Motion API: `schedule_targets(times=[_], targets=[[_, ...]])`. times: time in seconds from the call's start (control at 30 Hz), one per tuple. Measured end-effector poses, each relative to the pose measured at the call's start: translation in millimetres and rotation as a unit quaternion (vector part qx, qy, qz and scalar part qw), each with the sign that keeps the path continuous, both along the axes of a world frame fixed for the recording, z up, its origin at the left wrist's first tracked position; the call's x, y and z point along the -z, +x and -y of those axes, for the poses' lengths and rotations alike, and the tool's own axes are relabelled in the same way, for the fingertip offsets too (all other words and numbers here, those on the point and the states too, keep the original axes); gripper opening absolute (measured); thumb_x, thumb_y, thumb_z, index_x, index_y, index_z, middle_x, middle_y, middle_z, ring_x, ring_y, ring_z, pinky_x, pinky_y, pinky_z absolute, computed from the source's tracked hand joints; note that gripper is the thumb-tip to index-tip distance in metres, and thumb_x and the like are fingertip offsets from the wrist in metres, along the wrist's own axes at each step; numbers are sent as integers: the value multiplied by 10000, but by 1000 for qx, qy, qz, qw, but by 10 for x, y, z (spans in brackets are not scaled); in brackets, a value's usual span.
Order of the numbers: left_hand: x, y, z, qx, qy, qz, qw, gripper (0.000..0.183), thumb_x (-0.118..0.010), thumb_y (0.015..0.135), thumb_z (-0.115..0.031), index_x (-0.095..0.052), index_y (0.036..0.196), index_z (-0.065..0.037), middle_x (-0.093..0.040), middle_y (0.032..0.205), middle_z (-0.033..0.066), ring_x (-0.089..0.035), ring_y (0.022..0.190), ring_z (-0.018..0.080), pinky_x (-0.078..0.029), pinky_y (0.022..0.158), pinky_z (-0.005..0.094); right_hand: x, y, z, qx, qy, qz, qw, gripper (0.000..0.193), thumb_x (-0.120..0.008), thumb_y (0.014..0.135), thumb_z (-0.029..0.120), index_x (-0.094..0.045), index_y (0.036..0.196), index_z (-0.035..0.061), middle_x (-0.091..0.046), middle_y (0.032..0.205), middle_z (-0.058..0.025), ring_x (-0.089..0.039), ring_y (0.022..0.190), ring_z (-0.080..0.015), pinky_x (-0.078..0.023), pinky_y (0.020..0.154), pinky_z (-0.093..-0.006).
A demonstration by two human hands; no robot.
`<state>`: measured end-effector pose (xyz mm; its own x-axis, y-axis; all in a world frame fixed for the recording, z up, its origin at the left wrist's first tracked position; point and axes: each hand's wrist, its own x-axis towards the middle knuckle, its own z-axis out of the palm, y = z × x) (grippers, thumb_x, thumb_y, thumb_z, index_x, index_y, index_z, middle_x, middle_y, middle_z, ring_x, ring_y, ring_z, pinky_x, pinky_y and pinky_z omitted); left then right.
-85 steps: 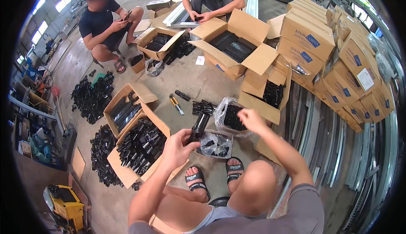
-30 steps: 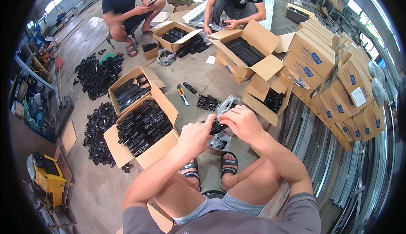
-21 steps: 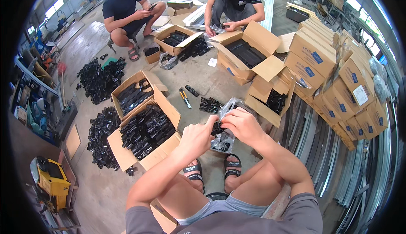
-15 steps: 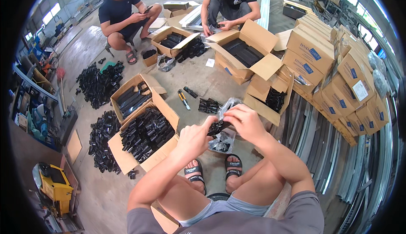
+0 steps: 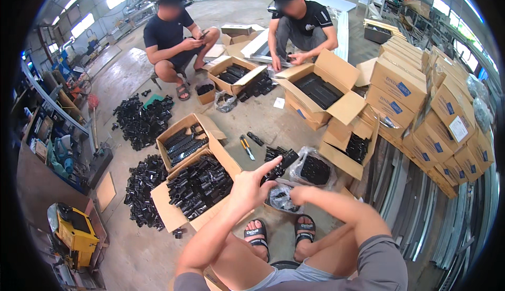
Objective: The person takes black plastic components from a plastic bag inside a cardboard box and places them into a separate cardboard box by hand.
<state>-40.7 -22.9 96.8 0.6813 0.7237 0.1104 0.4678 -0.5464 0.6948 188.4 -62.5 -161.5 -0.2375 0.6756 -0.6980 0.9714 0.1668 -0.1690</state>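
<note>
My left hand (image 5: 251, 187) is closed around a long black plastic part (image 5: 284, 160), with the index finger stretched along it. My right hand (image 5: 295, 194) reaches from the right into a clear plastic bag of small black parts (image 5: 281, 200) on the floor before my sandalled feet. Its fingers are hidden behind my left hand and the bag. A second clear bag of black parts (image 5: 315, 168) lies just beyond. An open cardboard box full of black parts (image 5: 197, 187) stands to the left of my hands.
Another open box of parts (image 5: 181, 143), yellow-handled pliers (image 5: 246, 147) and loose black piles (image 5: 141, 123) lie on the concrete floor. Two people (image 5: 176, 36) (image 5: 300, 23) squat at the back among open boxes. Stacked cartons (image 5: 436, 117) and metal profiles (image 5: 421, 212) line the right; a yellow machine (image 5: 76, 233) stands at the lower left.
My right hand came back from the far bag, and both hands met over the near bag. My left index finger is now stretched out and my right hand sits lower in the bag.
</note>
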Motion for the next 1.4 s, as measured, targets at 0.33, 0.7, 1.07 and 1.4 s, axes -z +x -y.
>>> schedule_targets(times=[0.33, 0.7, 1.07, 1.4], targets=[[126, -237, -262, 42, -420, 293, 858, 741, -680, 933, -9, -330, 1570, -153, -749, 1017, 86, -690, 936, 130, -530, 884, 299, 1391, -396, 332, 225, 106, 18, 969, 253, -601, 869, 150, -772, 1040, 77, -729, 1114, -182, -716, 1032, -324, -574, 869, -439], [253, -219, -366, 60, -552, 401, 729, 841, -737, 897, -80, -271, 1587, -200, -699, 1153, 205, -713, 1012, 279, -567, 948, 428, 1368, -114, 353, 187, 3, -3, 982, 296, -660, 815, 110, -752, 1094, 74, -717, 1148, -182, -699, 1059, -346, -570, 890, -444], [244, -222, -335, 110, -556, 408, 716, 821, -707, 933, -102, -241, 1596, -232, -694, 1187, 191, -696, 1051, 263, -542, 980, 432, 1421, -166, 383, 246, 16, -1, 969, 314, -677, 832, 164, -744, 1135, 116, -701, 1179, -183, -684, 1086, -353, -555, 920, -446], [252, -126, -288, 59, -524, 393, 753, 806, -690, 931, -44, -263, 1592, -218, -694, 1166, 201, -700, 1026, 268, -547, 949, 410, 494, -342, 256, 686, 387, -265, 557, 346, -519, 964, 333, -672, 980, 23, -704, 948, -246, -668, 890, -448, -505, 803, -529]])
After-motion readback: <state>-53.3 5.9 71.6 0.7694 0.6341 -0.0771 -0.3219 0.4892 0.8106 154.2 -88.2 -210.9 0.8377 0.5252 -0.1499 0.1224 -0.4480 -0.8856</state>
